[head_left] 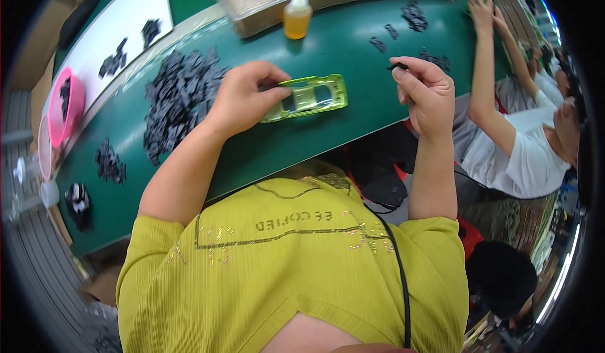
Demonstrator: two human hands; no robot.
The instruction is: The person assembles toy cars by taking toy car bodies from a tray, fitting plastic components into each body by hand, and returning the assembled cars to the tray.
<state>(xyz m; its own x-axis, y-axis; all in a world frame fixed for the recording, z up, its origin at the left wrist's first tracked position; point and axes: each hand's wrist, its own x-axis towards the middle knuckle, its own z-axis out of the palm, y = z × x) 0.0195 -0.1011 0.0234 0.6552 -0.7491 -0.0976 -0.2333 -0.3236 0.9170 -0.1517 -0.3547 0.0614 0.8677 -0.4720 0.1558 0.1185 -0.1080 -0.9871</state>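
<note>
My left hand (247,94) grips one end of a lime-green toy car body shell (313,97), with thumb and fingers closed on its edge just above the green tabletop. The shell has window openings and a hollow look. Off to the right, my right hand (426,91) is raised and pinches a small black piece (398,66) between thumb and fingertips; its exact kind is too small to tell. A large heap of flat black pieces (179,98) lies to the left of my left hand.
A bottle of orange liquid (297,17) stands by a cardboard tray (265,22) holding more green shells. Small black piles (414,16) lie at the right. A pink basket (70,110) is at far left. A co-worker's arms (484,69) reach over the table's right end.
</note>
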